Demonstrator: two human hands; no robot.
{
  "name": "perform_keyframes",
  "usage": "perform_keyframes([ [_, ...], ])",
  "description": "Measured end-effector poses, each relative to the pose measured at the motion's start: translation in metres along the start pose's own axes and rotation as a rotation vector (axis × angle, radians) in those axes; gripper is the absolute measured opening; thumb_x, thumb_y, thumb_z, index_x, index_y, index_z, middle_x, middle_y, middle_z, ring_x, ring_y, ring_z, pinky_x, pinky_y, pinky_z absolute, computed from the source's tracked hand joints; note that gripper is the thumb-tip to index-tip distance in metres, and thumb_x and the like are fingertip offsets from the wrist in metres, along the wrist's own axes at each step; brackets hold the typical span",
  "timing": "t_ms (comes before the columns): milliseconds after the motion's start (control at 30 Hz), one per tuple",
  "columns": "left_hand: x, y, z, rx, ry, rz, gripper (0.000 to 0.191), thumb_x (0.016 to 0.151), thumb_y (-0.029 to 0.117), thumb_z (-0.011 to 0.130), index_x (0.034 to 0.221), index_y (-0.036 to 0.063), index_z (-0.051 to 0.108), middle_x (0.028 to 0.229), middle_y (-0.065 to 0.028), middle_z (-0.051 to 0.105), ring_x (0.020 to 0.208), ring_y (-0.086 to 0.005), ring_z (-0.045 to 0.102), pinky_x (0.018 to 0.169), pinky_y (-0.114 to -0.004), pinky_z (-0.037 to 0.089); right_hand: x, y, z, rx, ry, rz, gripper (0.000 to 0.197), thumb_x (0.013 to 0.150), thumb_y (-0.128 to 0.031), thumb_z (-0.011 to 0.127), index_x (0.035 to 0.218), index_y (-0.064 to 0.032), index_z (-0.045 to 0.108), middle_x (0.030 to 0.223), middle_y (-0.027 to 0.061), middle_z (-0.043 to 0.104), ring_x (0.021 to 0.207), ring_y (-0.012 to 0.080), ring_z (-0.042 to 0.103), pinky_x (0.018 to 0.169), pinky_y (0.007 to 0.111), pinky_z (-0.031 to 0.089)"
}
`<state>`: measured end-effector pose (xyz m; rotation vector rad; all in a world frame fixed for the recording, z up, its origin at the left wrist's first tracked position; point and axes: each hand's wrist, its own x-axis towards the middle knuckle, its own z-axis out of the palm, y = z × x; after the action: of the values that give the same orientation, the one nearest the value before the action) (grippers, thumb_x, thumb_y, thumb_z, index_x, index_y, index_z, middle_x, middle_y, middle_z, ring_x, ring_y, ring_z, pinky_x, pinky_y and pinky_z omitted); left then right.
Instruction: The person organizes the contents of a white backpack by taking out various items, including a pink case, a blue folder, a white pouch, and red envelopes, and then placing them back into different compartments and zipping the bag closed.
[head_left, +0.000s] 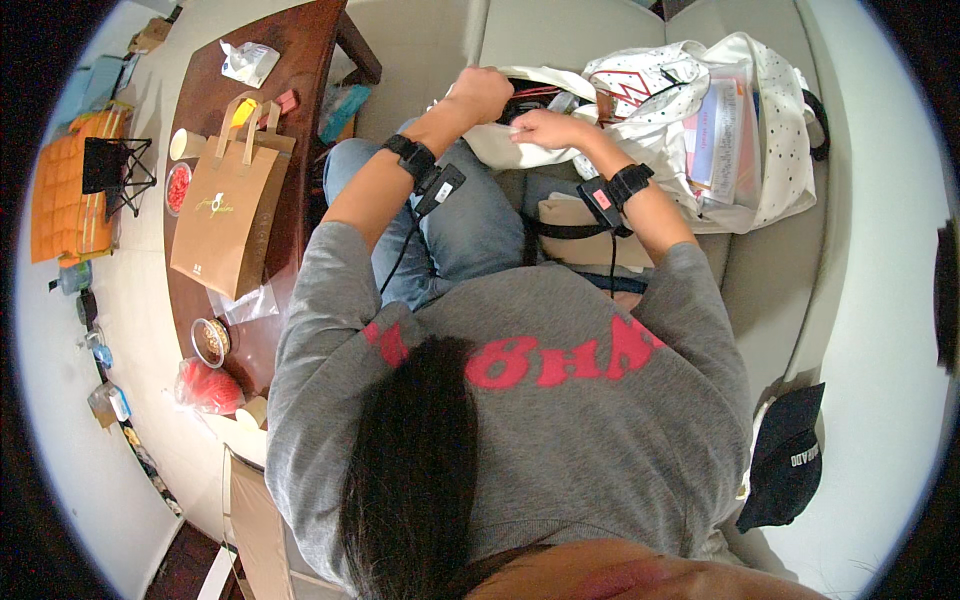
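Observation:
A white fabric bag (499, 148) lies on the sofa in front of me, its mouth spread apart, with dark and red cord-like things and a clear item inside. My left hand (484, 91) is closed on the far left edge of the bag's mouth. Thumb and fingers of my right hand (547, 129) pinch the near rim. Beside it, on the right, a white dotted fabric bag (776, 161) holds papers in clear sleeves (724, 139). Each wrist wears a black strap with a small device and a cable.
To the left stands a dark wooden table (300, 75) with a brown paper bag (225, 210), tissue pack (251, 64), paper cup (186, 144), tub of red pieces (178, 189) and red plastic bag (206, 386). A black cap (784, 457) lies at right. Beige folded cloth (577, 232) rests on the sofa (765, 300).

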<state>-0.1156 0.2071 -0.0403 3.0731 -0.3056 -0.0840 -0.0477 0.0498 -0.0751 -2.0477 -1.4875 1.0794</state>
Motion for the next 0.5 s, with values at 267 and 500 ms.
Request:
perform_keyframes([
  [267,-0.016,-0.02,-0.031,-0.417,0.419,-0.083,0.026,0.074,0.028,0.054,0.081,0.0033,0.058,0.079,-0.015,0.058,0.075,-0.0329,0.055,0.064,-0.039,0.045,0.022,-0.02,0.019,-0.388,0.235,0.421,0.037,0.07,-0.034,0.052,0.088,-0.0022,0.058,0.088,0.0192,0.058,0.087,0.0319,0.055,0.072,0.045,0.044],
  [500,-0.018,-0.036,-0.015,-1.512,0.514,-0.237,0.023,0.083,0.014,0.051,0.098,-0.002,0.054,0.087,-0.004,0.058,0.079,-0.0118,0.052,0.074,-0.026,0.041,0.009,-0.013,-0.003,-0.236,0.425,0.193,0.023,0.066,-0.022,0.061,0.077,-0.0027,0.054,0.076,0.0138,0.059,0.072,0.0277,0.057,0.062,0.036,0.045],
])
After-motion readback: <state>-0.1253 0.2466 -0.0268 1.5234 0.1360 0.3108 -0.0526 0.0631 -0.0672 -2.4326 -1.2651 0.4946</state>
